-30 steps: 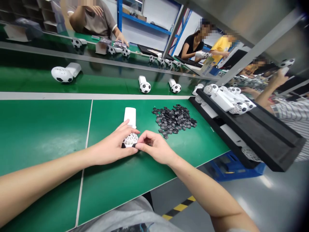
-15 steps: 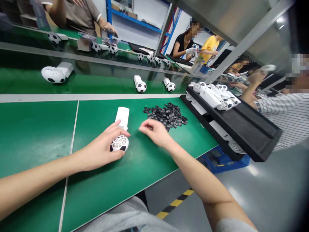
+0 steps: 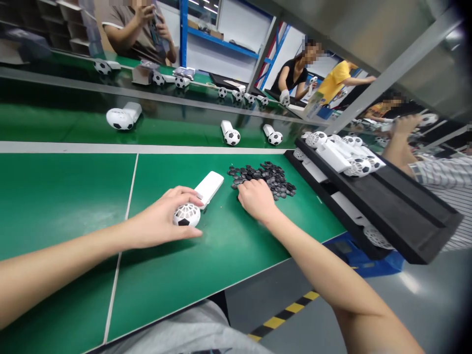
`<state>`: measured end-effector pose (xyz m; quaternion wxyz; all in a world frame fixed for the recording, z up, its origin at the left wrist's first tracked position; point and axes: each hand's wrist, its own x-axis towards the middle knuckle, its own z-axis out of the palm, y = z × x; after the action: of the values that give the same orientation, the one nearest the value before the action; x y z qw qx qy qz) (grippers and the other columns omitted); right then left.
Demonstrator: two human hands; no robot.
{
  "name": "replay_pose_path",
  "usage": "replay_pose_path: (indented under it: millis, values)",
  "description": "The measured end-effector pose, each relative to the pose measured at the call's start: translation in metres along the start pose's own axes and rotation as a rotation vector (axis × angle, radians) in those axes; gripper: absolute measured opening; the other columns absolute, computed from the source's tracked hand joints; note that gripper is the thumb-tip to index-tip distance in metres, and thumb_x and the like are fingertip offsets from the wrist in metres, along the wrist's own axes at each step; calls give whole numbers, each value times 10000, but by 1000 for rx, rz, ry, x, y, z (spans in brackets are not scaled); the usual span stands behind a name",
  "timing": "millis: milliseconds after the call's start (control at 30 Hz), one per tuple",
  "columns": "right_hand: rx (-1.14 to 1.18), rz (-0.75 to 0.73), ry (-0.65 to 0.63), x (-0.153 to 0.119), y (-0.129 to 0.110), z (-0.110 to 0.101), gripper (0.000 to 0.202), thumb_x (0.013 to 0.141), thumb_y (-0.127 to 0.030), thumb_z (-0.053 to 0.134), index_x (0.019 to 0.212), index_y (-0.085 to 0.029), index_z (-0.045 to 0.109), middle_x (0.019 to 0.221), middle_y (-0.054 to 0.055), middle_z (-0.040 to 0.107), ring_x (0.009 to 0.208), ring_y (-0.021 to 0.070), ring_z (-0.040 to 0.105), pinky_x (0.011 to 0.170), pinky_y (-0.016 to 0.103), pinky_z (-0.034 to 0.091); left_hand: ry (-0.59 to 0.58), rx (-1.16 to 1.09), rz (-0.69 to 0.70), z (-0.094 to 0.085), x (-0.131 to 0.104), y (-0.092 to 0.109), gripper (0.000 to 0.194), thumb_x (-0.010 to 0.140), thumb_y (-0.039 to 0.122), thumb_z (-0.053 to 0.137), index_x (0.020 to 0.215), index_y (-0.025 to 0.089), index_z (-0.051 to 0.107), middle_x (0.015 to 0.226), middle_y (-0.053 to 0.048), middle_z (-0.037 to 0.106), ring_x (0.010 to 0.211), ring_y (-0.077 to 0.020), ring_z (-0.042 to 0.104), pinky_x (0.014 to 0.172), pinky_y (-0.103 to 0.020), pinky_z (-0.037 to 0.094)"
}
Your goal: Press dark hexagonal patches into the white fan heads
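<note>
My left hand (image 3: 162, 219) is curved around a white handheld device with a soccer-ball head (image 3: 187, 215), which lies on the green tabletop. Its ball end has an open mesh with a black patch, and its flat white handle points away to the upper right. The thumb reaches along the near side of the ball, and the fingers cross where the ball meets the handle. At the near left edge of a heap of small black pieces (image 3: 276, 178), my right hand (image 3: 258, 199) has its fingers curled down. Whatever its fingertips hold is hidden.
Similar soccer-ball devices (image 3: 231, 133) lie on the green strip beyond a pale divider (image 3: 177, 148). At right, stacked black trays (image 3: 409, 206) hold more of them, above a blue crate (image 3: 379, 260). Several co-workers sit across the line, and a person in a striped sleeve (image 3: 442, 172) is at right.
My right hand has moved right and away from me to the black heap. The device has turned, its handle now leaning right, with my left hand still on it. The whole view has shifted somewhat.
</note>
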<state>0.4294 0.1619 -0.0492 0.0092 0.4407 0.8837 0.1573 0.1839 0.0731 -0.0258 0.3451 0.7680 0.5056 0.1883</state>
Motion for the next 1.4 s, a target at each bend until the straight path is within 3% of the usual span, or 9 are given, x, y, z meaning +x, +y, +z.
replay_pose_path:
  millis: [67,167,267,333,533,667,833,1067,1400]
  values:
    - [73,50,54,-1,1,-4,244,860,-145,416,885,-95,653,851,146,653,832,248,555,713,346,335,102,5,-40,6,-2,-2,508,667,454,634,1112,245,508,1211,-71,466,1127,-276,464,943,-419,393]
    - [405,55,155,-4,-9,-16,220,870,-185,458,996,-154,636,901,88,677,837,209,585,745,320,376,101,12,-79,3,-3,-6,545,648,380,639,1143,229,471,1147,-63,501,982,-247,530,821,-359,453]
    - [815,-86,173,-7,-31,-31,126,828,-217,563,921,-198,645,863,26,688,799,163,607,749,277,416,34,-3,-62,-11,-4,-11,528,654,292,594,1161,226,461,1172,-48,484,908,-203,549,752,-287,459]
    - [964,-203,142,-6,-46,-38,62,813,-222,593,826,-210,652,820,2,688,768,145,609,743,263,420,-1,-9,-49,-19,-6,-14,517,659,270,573,1163,234,465,1182,-34,472,871,-180,553,714,-255,454]
    - [849,-427,130,9,-69,-39,75,833,-202,574,830,-209,649,807,12,688,775,150,603,758,291,364,5,-17,-3,-18,-8,-18,487,660,229,552,1141,231,476,1154,-27,486,917,-180,537,736,-249,442]
    - [779,-492,136,16,-74,-40,71,828,-199,578,825,-212,648,802,20,687,789,161,600,738,298,341,45,-29,-7,-15,-7,-18,485,654,334,625,1109,227,494,1139,-31,500,980,-212,514,806,-297,432]
    - [841,-445,96,19,-77,-46,45,781,-174,630,743,-198,631,747,1,684,742,153,609,745,306,358,93,-53,-18,-11,-4,-17,399,675,337,607,1047,228,512,1080,-21,521,960,-214,518,802,-315,429]
    - [1250,-137,-151,26,-79,-47,238,677,-193,713,791,-198,503,699,-39,595,647,106,579,594,218,448,109,-50,0,-7,-4,-16,295,675,256,579,957,210,505,999,-14,520,886,-191,520,745,-294,432]
    - [1221,-189,-29,23,-86,-33,182,755,-245,655,827,-193,496,722,-23,579,630,104,551,610,235,452,204,-32,100,2,-4,-18,295,688,180,514,982,205,517,1022,-30,531,968,-200,507,857,-331,417]
